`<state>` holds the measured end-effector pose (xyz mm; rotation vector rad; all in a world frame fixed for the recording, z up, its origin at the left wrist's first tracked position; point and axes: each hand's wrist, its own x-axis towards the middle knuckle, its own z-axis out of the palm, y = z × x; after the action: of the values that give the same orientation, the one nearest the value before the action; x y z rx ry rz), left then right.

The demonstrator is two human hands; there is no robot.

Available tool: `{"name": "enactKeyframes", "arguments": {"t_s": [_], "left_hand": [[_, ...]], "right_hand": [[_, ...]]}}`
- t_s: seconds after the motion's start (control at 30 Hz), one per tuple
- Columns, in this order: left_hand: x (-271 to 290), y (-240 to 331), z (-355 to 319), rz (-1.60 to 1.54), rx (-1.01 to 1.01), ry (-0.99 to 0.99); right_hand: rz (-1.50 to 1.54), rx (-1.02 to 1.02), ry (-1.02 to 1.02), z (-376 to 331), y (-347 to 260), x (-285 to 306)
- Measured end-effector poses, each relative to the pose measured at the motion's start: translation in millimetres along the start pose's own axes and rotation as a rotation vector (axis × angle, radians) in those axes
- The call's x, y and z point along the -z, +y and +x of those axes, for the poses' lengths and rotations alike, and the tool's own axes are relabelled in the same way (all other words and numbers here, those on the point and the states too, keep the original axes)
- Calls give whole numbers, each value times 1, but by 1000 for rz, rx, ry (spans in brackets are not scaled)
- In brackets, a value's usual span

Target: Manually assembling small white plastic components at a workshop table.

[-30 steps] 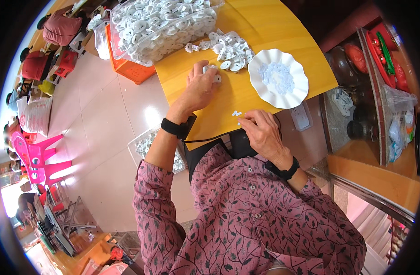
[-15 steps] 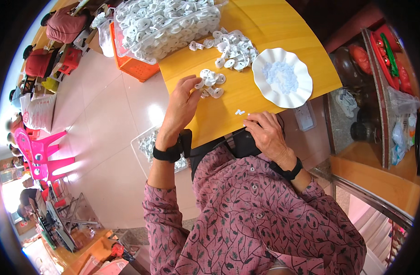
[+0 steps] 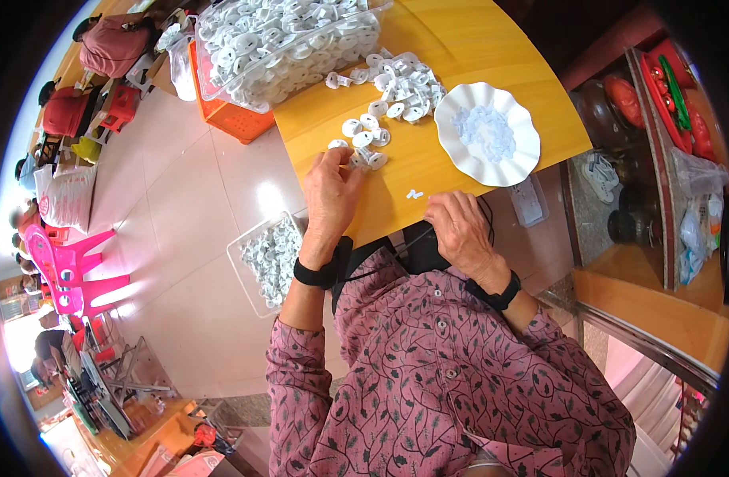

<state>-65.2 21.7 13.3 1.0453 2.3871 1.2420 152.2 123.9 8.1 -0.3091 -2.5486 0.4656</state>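
A person in a mauve leaf-print shirt (image 3: 444, 362) sits at a yellow wooden table (image 3: 491, 44), both hands at its near edge; the left hand (image 3: 332, 195) reaches in from the side, fingers curled, fingertips close against a small cluster of round white plastic fittings (image 3: 369, 137), though whether they pinch one cannot be told; the right hand (image 3: 460, 230) rests near the table edge, fingers bent and drawn together, the tips turned inward and what they may hold too small to make out; just beside those fingertips, on the wood, lie a few tiny whitish slips (image 3: 414, 194).

Beyond the right hand stands a white scalloped plate (image 3: 529, 147), small translucent pieces (image 3: 484, 131) spread across its middle; to its left is a larger heap of white fittings (image 3: 408, 89); at the upper left, a clear plastic bin (image 3: 324, 67) brims with more of them, an orange crate (image 3: 239, 121) showing below it; a clear tray (image 3: 239, 266) of small white-and-grey parts (image 3: 270, 262) sits on the tiled floor (image 3: 181, 238), near a bright pink plastic stool (image 3: 58, 266).
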Motion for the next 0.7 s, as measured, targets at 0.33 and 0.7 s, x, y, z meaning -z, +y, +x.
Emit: {"name": "enactKeyframes", "arguments": {"t_s": [0.33, 0.7], "left_hand": [[12, 8, -31, -776, 134, -117], [-4, 19, -75, -1443, 230, -231]], "right_hand": [[554, -292, 114, 7, -14, 8], [707, -325, 98, 32, -32, 23]]}}
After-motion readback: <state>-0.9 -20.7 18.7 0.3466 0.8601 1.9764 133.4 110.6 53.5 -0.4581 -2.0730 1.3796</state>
